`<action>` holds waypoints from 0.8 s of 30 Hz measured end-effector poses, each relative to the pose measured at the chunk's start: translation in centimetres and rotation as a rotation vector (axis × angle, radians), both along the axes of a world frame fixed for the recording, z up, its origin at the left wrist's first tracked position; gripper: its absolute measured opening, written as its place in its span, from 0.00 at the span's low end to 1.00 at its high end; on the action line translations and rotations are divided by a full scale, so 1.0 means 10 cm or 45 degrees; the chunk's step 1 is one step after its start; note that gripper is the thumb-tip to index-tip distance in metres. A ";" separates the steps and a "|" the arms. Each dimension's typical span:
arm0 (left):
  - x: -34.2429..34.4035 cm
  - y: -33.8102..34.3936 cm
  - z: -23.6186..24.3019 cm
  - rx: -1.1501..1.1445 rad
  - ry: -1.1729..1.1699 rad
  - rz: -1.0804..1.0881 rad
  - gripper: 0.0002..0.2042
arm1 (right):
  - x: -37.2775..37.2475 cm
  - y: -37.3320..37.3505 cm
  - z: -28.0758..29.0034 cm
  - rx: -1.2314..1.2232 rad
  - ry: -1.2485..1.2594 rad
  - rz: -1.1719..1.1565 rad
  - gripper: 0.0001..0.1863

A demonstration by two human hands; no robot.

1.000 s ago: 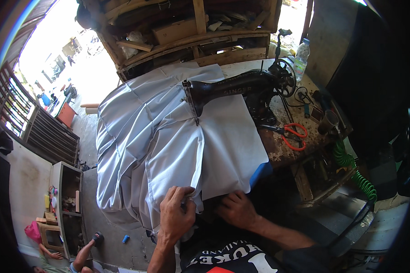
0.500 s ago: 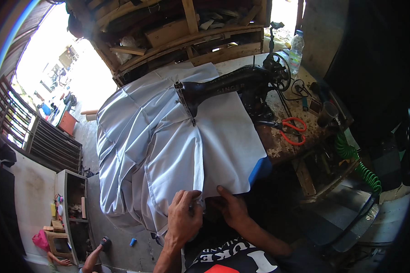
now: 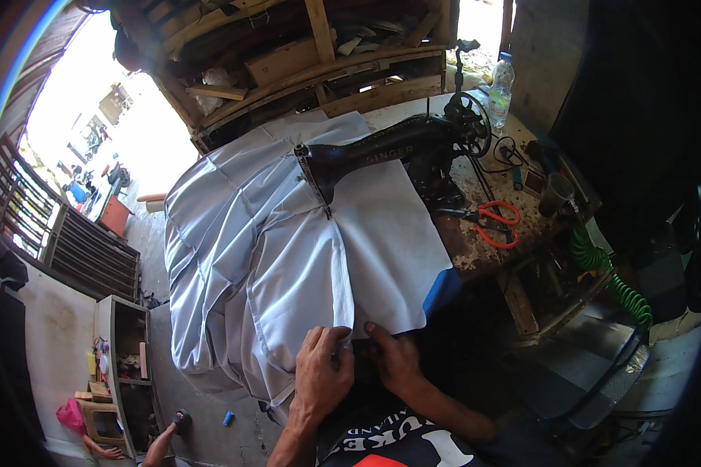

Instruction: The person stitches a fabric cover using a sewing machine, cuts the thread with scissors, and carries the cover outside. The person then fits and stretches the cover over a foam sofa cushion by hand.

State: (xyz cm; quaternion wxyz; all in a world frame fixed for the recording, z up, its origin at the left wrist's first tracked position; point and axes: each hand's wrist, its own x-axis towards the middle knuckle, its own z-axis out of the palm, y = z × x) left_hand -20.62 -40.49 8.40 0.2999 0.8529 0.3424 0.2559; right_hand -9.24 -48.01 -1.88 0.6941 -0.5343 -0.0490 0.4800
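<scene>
A pale grey-white fabric [image 3: 280,272] lies in folds over the sewing table and runs under the needle of a black sewing machine [image 3: 382,140], with a narrow folded strip leading toward me. My left hand [image 3: 323,373] is closed on the lower end of that strip. My right hand [image 3: 397,362] is just beside it at the fabric's front edge, thumb on the cloth and fingers mostly hidden beneath. A blue piece [image 3: 438,292] shows under the fabric's right corner.
Orange-handled scissors [image 3: 494,224], cords, a cup [image 3: 554,194] and a plastic bottle [image 3: 500,97] sit at the table's right. A green coiled hose [image 3: 627,292] hangs below. A wooden rack [image 3: 327,70] stands behind. At lower left, another person's leg [image 3: 160,444] shows beside a cabinet [image 3: 117,350].
My right hand has moved left and slightly up to the fabric edge beside my left hand. The view has shifted slightly. My left hand still holds the strip.
</scene>
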 end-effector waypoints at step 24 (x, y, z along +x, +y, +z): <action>0.11 0.01 -0.19 0.031 0.006 -0.080 0.12 | 0.07 -0.10 0.18 -0.159 -0.613 0.218 0.18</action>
